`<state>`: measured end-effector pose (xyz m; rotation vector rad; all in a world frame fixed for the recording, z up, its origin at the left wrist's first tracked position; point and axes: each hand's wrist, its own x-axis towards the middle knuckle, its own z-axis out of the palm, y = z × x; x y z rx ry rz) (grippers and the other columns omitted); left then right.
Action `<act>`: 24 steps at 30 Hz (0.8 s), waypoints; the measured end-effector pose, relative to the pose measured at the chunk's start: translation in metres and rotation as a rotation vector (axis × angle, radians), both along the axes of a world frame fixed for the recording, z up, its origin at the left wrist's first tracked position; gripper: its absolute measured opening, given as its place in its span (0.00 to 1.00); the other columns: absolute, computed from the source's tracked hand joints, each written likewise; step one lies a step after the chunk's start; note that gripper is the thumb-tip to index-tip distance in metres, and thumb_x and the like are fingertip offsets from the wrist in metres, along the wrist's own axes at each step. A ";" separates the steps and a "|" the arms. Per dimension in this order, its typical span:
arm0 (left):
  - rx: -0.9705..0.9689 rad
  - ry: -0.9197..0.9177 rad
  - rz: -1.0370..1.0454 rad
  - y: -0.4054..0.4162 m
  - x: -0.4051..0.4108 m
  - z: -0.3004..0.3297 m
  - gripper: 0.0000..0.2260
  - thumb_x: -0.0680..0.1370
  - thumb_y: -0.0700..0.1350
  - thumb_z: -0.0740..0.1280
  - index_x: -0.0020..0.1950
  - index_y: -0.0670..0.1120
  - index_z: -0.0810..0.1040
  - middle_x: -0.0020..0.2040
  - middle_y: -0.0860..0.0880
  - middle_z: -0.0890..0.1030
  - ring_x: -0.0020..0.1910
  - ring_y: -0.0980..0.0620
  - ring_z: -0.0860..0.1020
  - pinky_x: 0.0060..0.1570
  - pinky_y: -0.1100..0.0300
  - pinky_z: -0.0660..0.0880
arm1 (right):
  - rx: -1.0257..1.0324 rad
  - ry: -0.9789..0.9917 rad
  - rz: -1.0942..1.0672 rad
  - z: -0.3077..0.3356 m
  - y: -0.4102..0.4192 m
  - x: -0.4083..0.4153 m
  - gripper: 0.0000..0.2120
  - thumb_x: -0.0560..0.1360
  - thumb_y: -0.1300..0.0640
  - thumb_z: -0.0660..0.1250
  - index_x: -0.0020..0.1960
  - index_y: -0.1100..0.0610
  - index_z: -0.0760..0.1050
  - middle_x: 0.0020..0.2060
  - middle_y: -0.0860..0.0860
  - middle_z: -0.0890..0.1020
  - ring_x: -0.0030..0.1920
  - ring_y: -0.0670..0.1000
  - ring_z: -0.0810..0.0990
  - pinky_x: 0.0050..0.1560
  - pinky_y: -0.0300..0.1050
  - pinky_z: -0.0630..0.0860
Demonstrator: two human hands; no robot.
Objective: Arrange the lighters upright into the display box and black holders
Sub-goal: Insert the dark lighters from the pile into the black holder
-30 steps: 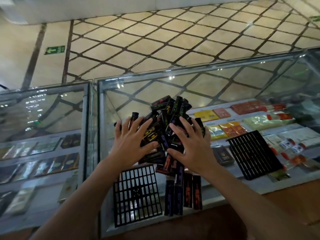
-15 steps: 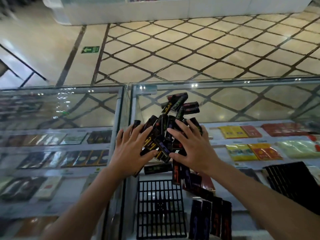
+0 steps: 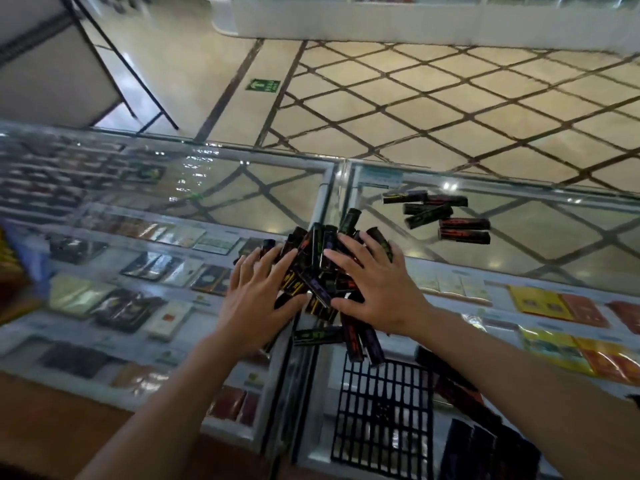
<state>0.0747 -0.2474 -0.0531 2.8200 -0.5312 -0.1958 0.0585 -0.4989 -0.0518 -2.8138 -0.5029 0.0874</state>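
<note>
Clearly the main risk is a spill — the heap of lighters (image 3: 322, 271) is loose and stacked several deep on the smooth glass tabletop (image 3: 519, 271), and it is only pressed between two flat palms, not gripped. If the squeeze is uneven or the hands lift too quickly, I judge that pieces at the bottom would slide out; a few already poke from the heap's 6 o'clock edge, toward the black holder (image 3: 384, 414). The heap also straddles the seam between two glass cases, which could catch or tip a lighter being dragged. A separate cluster of stray lighters (image 3: 440, 216) lies well apart at about 2 o'clock from the heap, out of both hands' reach for now, and could be forgotten.

The left hand (image 3: 258, 292) lies against the heap's 9 o'clock side, its fingers (image 3: 270, 261) spread and pointing toward 1 o'clock, palm pressed inward. The right hand (image 3: 375, 289) covers the 3 o'clock side and part of the top, its fingers splayed toward 11 o'clock over the lighters. Neither hand is clenched — both are opened wide, cupping and corralling the pile rather than grasping any single lighter. Both forearms reach in from 6 o'clock. The black holder sits at 6 o'clock of the heap, its slots looking unfilled, and a dark box-like edge shows at the lower right, too blurred to judge.
</note>
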 end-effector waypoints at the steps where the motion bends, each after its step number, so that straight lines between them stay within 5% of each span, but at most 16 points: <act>1: 0.001 0.003 0.013 0.010 -0.001 -0.001 0.36 0.74 0.73 0.46 0.80 0.61 0.47 0.81 0.52 0.53 0.80 0.48 0.45 0.78 0.45 0.45 | -0.004 -0.003 0.021 0.000 0.009 0.003 0.36 0.74 0.29 0.53 0.79 0.38 0.50 0.80 0.46 0.51 0.80 0.57 0.47 0.73 0.71 0.48; 19: 0.003 -0.077 0.254 0.192 -0.031 -0.007 0.33 0.77 0.70 0.49 0.79 0.57 0.56 0.79 0.49 0.61 0.78 0.42 0.54 0.75 0.43 0.52 | -0.028 -0.035 0.135 -0.006 0.212 0.021 0.36 0.73 0.29 0.54 0.77 0.39 0.53 0.80 0.46 0.52 0.80 0.57 0.48 0.73 0.71 0.48; 24: -0.010 -0.044 0.314 0.232 -0.034 -0.005 0.33 0.77 0.70 0.49 0.80 0.59 0.52 0.80 0.51 0.56 0.79 0.43 0.51 0.76 0.44 0.48 | -0.007 -0.058 0.178 -0.008 0.257 0.030 0.36 0.72 0.29 0.55 0.77 0.39 0.54 0.79 0.48 0.55 0.79 0.59 0.52 0.72 0.72 0.50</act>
